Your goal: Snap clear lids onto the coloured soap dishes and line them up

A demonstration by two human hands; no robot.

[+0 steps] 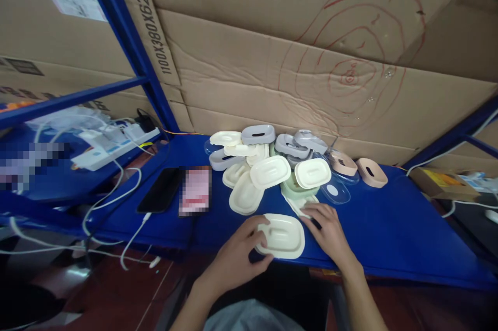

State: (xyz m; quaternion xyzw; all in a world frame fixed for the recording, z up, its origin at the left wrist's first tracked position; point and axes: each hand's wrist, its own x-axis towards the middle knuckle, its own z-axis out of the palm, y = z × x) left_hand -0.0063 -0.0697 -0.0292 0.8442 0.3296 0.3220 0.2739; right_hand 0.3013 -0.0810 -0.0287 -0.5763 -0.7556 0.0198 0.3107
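Observation:
My left hand grips the left end of a cream oval lid near the table's front edge, with the fingers over its top and the thumb at its lower rim. Behind it, the curled fingers of my right hand pinch the edge of a pale lid, partly covered by those fingers. A pale green container sits just beyond, under a small cream lid. More cream lids lie overlapped to its left.
Grey slotted covers and peach ones lie at the back, with a clear plastic lid among them. Left on the blue table are a black phone, a pink-screened device and white cables. Cardboard stands behind.

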